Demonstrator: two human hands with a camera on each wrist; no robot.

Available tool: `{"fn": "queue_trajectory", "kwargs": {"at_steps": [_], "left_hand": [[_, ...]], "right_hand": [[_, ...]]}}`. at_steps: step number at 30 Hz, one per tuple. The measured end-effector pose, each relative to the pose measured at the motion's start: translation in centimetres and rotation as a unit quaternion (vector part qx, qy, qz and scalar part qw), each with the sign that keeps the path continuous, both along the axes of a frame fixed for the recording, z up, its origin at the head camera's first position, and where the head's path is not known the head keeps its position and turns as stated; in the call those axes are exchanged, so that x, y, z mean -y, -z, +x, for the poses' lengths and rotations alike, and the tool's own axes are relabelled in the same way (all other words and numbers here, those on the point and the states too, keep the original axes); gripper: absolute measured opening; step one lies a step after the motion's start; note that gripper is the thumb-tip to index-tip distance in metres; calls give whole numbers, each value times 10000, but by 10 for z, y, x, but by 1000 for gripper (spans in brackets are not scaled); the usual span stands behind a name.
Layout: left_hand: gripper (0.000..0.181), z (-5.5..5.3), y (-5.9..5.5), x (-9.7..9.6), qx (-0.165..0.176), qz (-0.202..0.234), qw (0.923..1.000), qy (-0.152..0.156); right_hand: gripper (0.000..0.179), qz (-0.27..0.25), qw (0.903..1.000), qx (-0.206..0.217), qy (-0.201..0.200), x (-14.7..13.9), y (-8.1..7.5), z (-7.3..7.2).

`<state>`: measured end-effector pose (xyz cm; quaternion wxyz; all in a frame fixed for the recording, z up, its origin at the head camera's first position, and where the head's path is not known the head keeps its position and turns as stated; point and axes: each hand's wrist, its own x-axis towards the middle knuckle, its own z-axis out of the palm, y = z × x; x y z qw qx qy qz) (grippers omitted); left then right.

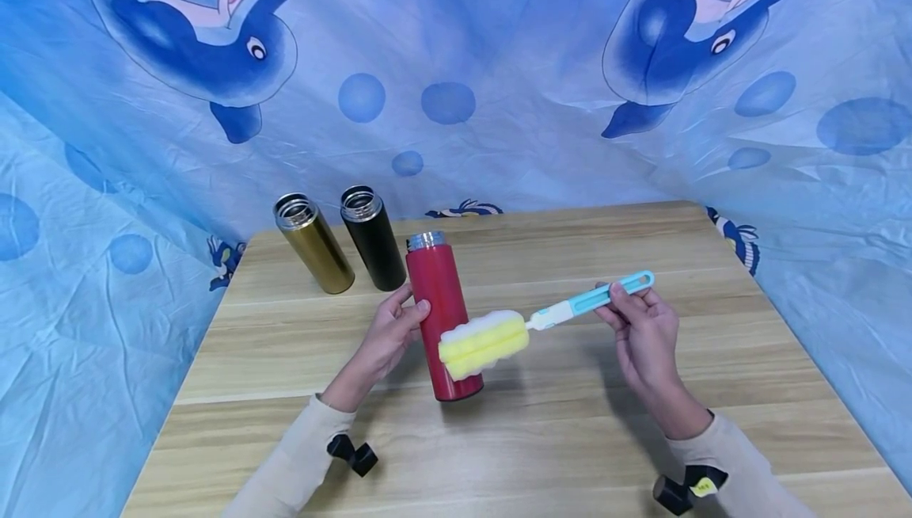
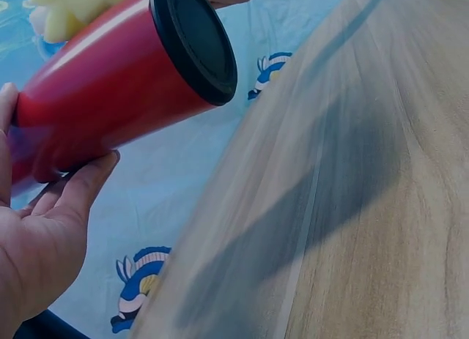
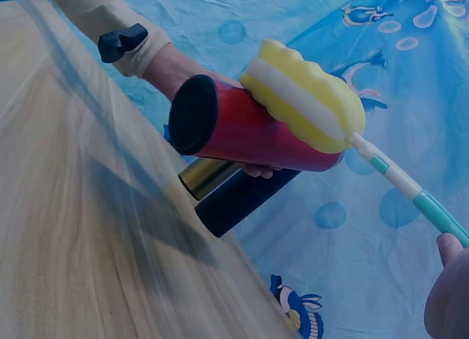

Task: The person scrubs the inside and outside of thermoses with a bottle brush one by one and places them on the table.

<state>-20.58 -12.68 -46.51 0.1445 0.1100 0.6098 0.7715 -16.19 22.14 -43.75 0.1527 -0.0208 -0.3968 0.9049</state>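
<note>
My left hand (image 1: 390,333) grips a red bottle (image 1: 440,288) by its side, thumb across the front. The bottle's bare metal neck points away and its black base (image 2: 196,42) is off the table, with a shadow below. My right hand (image 1: 647,336) pinches the turquoise and white handle (image 1: 591,301) of a bottle brush. The brush's yellow and white sponge head (image 1: 484,342) lies across the lower front of the bottle in the head view. In the right wrist view the sponge (image 3: 304,97) overlaps the bottle's side; whether they touch I cannot tell.
A gold bottle (image 1: 317,247) and a black bottle (image 1: 374,241), both with uncovered mouths, stand at the table's back left. The wooden table (image 1: 570,439) reaches back to a blue dolphin-printed sheet (image 1: 513,138) that also hangs along both sides.
</note>
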Motion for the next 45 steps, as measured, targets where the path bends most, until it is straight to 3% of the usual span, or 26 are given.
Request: {"fn": "queue_trajectory", "kwargs": {"at_steps": [12, 23, 28, 45], "left_hand": [[69, 7, -2, -4, 152, -101, 9998, -47], [53, 10, -1, -5, 248, -668, 9969, -326], [53, 13, 0, -6, 309, -668, 9969, -265], [60, 14, 2, -5, 37, -786, 9968, 173]], "right_hand": [[8, -220, 9997, -27, 99, 1, -4, -7], [14, -150, 9997, 59, 207, 1, -4, -9], [11, -281, 9993, 41, 263, 0, -5, -10], [20, -477, 9976, -162, 473, 2, -18, -19]]}}
